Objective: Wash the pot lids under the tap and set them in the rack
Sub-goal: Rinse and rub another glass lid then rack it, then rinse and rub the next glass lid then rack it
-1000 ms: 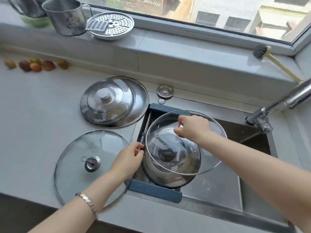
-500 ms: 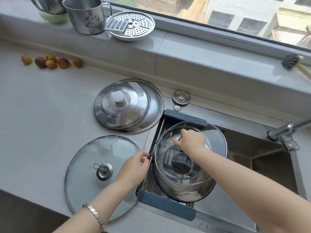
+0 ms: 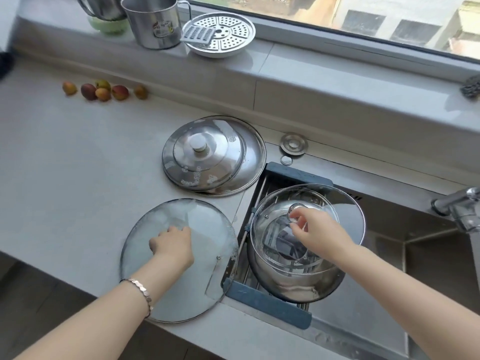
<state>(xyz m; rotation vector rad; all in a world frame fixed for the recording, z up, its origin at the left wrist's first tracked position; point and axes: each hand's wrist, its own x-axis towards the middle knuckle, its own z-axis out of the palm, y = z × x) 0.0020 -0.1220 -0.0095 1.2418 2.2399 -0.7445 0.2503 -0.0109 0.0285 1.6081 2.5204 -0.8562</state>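
A large glass lid (image 3: 207, 229) lies flat on the counter at the sink's left edge. My left hand (image 3: 172, 246) is closed over its knob, which is hidden. In the blue-ended rack (image 3: 267, 302) across the sink's left part, a smaller glass lid (image 3: 270, 229) rests on top of a wider glass lid (image 3: 348, 203) and a steel lid (image 3: 291, 287). My right hand (image 3: 317, 229) pinches the top lid's knob with its fingertips. Two steel lids (image 3: 207, 154) lie stacked on the counter behind, with soap suds on them.
The tap (image 3: 457, 203) reaches in from the right over the sink (image 3: 428, 255). A sink plug (image 3: 293, 144) lies by the sink's back corner. Several small fruits (image 3: 104, 90) sit at the counter's back left. A steel mug (image 3: 153, 22) and steamer plate (image 3: 220, 32) stand on the sill.
My left hand left the rack's edge and moved left onto the large glass lid's knob. My right hand lowered the smaller glass lid onto the stack in the rack.
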